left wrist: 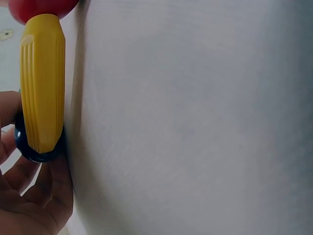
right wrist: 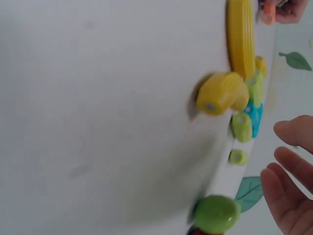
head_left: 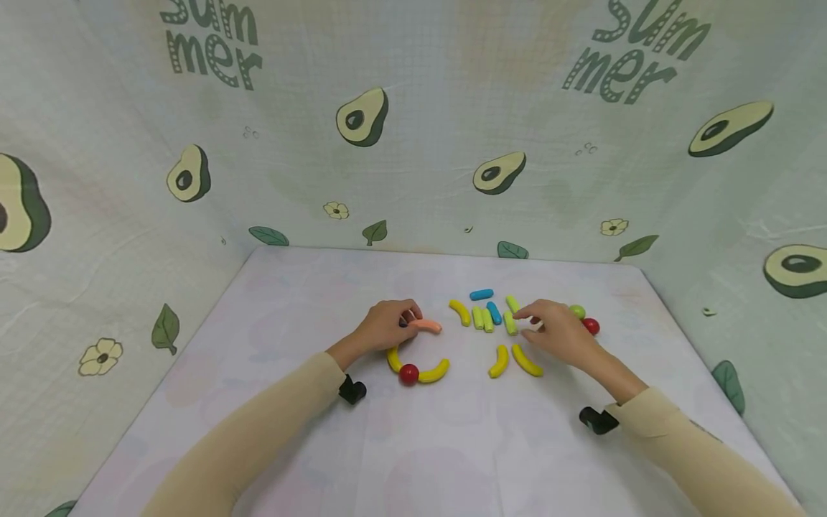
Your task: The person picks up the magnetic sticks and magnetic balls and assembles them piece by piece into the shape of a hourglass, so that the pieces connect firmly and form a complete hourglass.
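Observation:
My left hand (head_left: pixel 384 327) grips a dark blue ball (left wrist: pixel 36 152), mostly covered by the fingers in the head view. A curved orange rod (head_left: pixel 428 326) extends rightward from those fingertips. Below it, a curved yellow rod (left wrist: pixel 43 83) runs from the ball to a red ball (head_left: pixel 409 374), with another curved yellow rod (head_left: pixel 434 371) on that ball's far side. My right hand (head_left: pixel 557 332) hovers beside short green rods (head_left: pixel 510 323), thumb and fingers apart with nothing between them. Whether its fingertips touch a rod, I cannot tell.
Two curved yellow rods (head_left: pixel 498 361) lie in front of the green ones. Blue rods (head_left: pixel 481 294), more green rods (head_left: pixel 482 319) and a yellow rod (head_left: pixel 460 312) lie farther back. A green ball (head_left: pixel 577 311) and a second red ball (head_left: pixel 591 326) sit behind my right hand.

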Demonstrator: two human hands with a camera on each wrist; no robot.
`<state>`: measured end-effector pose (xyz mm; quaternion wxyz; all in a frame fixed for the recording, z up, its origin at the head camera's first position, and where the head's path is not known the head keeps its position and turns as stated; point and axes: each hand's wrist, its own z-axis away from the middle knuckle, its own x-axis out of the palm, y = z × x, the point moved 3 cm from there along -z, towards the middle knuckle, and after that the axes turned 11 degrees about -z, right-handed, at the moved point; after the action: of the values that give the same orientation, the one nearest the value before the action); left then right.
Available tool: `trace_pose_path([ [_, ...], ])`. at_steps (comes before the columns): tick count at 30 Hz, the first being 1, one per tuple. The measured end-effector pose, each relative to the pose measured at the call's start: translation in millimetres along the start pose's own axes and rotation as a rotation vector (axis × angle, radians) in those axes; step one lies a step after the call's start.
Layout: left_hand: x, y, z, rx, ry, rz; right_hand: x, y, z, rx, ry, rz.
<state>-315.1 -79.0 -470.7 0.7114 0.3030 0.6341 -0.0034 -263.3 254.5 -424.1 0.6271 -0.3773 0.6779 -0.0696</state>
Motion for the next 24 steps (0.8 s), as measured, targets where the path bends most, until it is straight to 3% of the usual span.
trace_pose_path([
  [6,0.1,0.8,-1.2,-0.009,-0.006,-0.013,-24,28,23.2,-0.010,0.071,0.091],
  [10,0.3,0.3,-1.4,-0.010,-0.009,-0.016,-31,40,31.8,-0.009,0.071,0.096],
  [19,0.2,-1.5,-0.9,0.005,-0.010,-0.011,-27,49,34.8,0.021,0.014,0.055],
  [24,0.7,-1.1,-1.3,0.003,-0.013,-0.017,-21,53,35.2,0.000,0.002,0.050],
])
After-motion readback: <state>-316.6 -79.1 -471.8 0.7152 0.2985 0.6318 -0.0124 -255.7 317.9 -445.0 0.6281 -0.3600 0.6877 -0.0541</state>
